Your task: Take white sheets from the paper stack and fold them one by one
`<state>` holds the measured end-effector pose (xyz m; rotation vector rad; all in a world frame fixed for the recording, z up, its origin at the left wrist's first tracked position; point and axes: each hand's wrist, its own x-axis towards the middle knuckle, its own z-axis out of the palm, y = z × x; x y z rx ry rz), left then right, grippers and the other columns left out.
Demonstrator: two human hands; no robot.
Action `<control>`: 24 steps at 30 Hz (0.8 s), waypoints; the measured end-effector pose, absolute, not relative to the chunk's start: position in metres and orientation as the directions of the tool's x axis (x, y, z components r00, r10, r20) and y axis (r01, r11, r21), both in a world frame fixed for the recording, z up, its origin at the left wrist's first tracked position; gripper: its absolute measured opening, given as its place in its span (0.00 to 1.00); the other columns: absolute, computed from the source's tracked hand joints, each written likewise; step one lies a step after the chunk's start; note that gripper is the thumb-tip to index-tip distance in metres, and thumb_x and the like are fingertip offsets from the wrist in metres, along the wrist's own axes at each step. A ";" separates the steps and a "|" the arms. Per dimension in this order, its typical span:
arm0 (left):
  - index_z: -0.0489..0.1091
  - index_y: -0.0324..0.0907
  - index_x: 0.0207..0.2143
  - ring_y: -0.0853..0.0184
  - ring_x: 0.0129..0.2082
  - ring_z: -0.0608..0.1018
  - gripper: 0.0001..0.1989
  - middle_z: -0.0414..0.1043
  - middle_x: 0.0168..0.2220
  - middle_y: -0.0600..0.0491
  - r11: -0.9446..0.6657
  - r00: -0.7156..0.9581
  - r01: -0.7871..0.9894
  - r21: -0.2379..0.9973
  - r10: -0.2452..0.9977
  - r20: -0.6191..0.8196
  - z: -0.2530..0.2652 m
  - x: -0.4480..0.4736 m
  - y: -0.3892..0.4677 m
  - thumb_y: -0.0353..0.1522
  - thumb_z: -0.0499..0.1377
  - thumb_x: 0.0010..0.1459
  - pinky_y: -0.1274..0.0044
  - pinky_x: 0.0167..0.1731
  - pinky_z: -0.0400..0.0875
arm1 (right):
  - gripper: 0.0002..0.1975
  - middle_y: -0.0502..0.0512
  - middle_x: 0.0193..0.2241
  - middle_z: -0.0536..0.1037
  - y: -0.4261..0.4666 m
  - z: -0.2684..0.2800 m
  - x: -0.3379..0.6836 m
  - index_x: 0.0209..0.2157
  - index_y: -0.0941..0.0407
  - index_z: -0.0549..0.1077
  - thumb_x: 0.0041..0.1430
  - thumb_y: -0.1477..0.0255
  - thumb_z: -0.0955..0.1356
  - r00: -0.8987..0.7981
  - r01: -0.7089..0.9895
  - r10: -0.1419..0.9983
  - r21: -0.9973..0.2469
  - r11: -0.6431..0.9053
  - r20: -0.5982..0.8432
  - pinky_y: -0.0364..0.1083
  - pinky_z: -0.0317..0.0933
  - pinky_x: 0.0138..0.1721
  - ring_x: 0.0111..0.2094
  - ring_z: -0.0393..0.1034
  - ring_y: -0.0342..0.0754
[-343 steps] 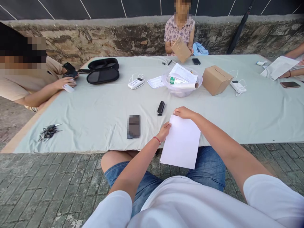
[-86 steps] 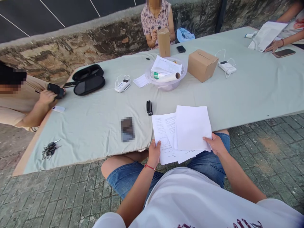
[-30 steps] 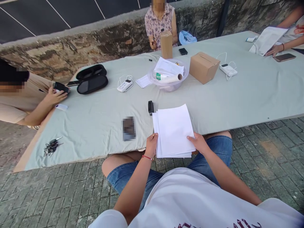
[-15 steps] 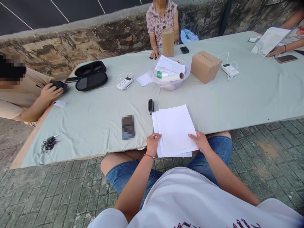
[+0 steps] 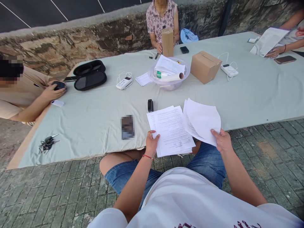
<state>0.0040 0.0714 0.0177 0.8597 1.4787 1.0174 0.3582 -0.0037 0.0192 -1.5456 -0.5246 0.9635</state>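
My left hand (image 5: pixel 152 144) grips the left edge of a stack of printed sheets (image 5: pixel 172 129), thumb on top. The stack lies partly over the table's front edge, its text facing up. My right hand (image 5: pixel 221 139) pinches the right side of some blank-backed sheets (image 5: pixel 201 120), held apart to the right of the stack and bent slightly. A black stapler (image 5: pixel 150 105) sits just beyond the stack's top left corner. Left of the stack lies a small blurred-out rectangular item (image 5: pixel 127 127).
A clear plastic basin (image 5: pixel 166 85) with papers and a roll stands mid-table, beside a cardboard box (image 5: pixel 205 67). Keys (image 5: pixel 47 144), an open black case (image 5: pixel 90 77) and white corded devices (image 5: pixel 124 83) lie around. Three other people sit around the cloth-covered table (image 5: pixel 249 95).
My right hand has moved right, lifting the top sheets off the stack and exposing printed text. My left hand stays on the stack. The person across has drawn a hand back toward the tall box.
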 end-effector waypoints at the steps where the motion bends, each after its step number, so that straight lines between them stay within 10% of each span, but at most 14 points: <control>1: 0.66 0.44 0.43 0.66 0.28 0.75 0.22 0.74 0.33 0.53 0.361 -0.130 -0.020 0.932 0.924 -0.360 0.017 0.003 0.071 0.37 0.67 0.44 0.75 0.29 0.68 | 0.24 0.58 0.44 0.81 -0.002 0.022 0.354 0.44 0.54 0.77 0.45 0.61 0.76 0.534 -0.219 0.790 -0.952 -0.215 -0.301 0.54 0.73 0.44 0.43 0.77 0.58; 11: 0.74 0.38 0.34 0.58 0.34 0.77 0.22 0.77 0.34 0.46 0.520 -0.032 -0.213 0.828 0.843 -0.537 0.018 -0.001 0.073 0.48 0.62 0.47 0.71 0.33 0.70 | 0.22 0.55 0.38 0.82 0.021 0.021 0.277 0.44 0.56 0.78 0.53 0.55 0.70 0.143 0.032 0.929 -0.937 -0.349 -0.342 0.52 0.70 0.40 0.39 0.76 0.56; 24: 0.64 0.42 0.26 0.62 0.27 0.76 0.23 0.76 0.28 0.50 0.489 -0.076 -0.092 0.867 0.865 -0.496 0.020 0.005 0.072 0.45 0.71 0.36 0.74 0.27 0.69 | 0.21 0.56 0.39 0.82 0.013 0.003 0.317 0.41 0.57 0.78 0.52 0.56 0.69 0.401 0.275 0.879 -0.881 -0.385 -0.258 0.53 0.69 0.43 0.41 0.75 0.58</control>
